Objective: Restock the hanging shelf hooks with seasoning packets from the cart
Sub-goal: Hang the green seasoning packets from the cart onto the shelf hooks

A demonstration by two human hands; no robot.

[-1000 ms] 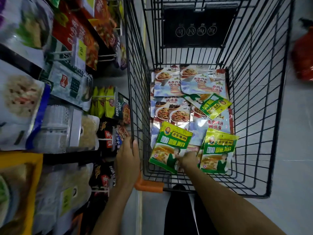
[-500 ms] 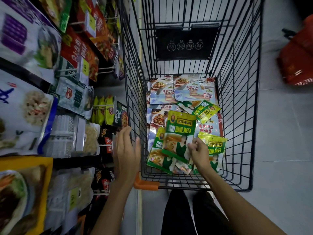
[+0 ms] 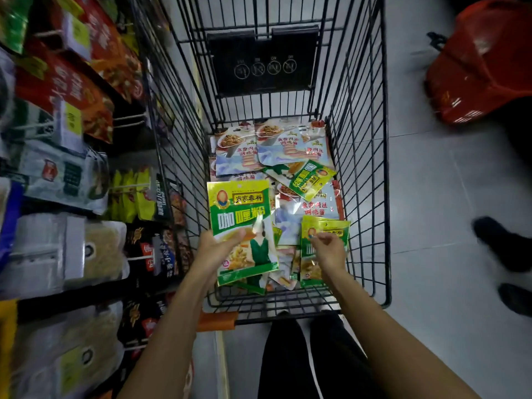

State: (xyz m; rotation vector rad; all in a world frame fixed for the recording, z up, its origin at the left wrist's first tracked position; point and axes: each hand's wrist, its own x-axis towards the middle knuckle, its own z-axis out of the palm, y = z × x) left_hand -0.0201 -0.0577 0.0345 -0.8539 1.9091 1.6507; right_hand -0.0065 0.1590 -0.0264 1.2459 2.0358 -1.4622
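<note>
Left fingers [image 3: 237, 235] are wrapped on a green packet [image 3: 240, 203], thumb across its front. The left hand [image 3: 214, 247] holds it upright over the cart [image 3: 359, 168], dead centre of the frame. Right fingers [image 3: 316, 239] are curled narrow at the top edge of a second green packet [image 3: 335, 226], lower centre-right. Whether the right hand [image 3: 331, 251] really has it pinched, I cannot tell.

Out from there, a third green packet [image 3: 311, 180] lies slanted on a heap of pale packets [image 3: 288, 145] covering the cart floor. So plenty of stock is waiting.

The hooks [image 3: 131, 118] are over at the left of the frame, with bags hanging on the shelf [image 3: 72, 168]. Neither green packet is near them yet. My read is that this is early going: one packet picked, perhaps a second coming, none of these hung, and most of the job is ahead. Which hook takes the green ones, I can't make out.
</note>
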